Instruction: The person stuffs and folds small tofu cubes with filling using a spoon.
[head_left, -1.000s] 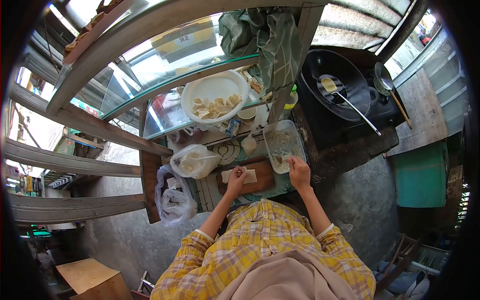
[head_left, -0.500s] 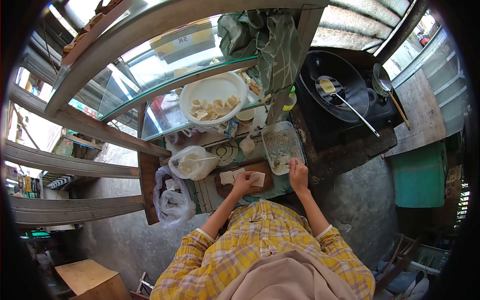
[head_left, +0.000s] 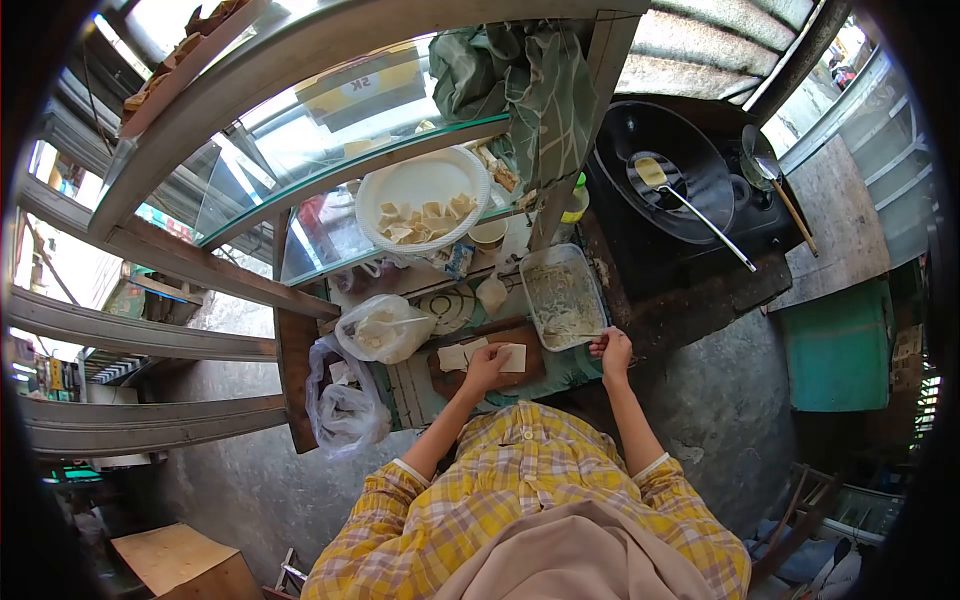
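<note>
On the wooden board (head_left: 440, 382) lie pale square dough wrappers (head_left: 457, 355). My left hand (head_left: 486, 366) is over the board, its fingers closed on the edge of the right-hand wrapper (head_left: 514, 358). My right hand (head_left: 613, 352) is closed on the end of a thin spoon-like utensil (head_left: 578, 336), beside the near right corner of a clear plastic tub (head_left: 563, 285). The utensil's other end reaches into the tub, where pale filling is smeared over the bottom and sides. What the utensil's tip carries is too small to make out.
Behind the board, a white plate (head_left: 385, 185) holds several folded dough pieces on a glass-fronted shelf. To the left are a plastic bag of white powder (head_left: 385, 328) and another bag (head_left: 350, 405). A black wok (head_left: 665, 215) with a spatula (head_left: 705, 215) sits at right.
My right hand has moved a little right and down, from over the tub to beside its corner, and the utensil now lies flatter. My left hand has stayed at the wrapper.
</note>
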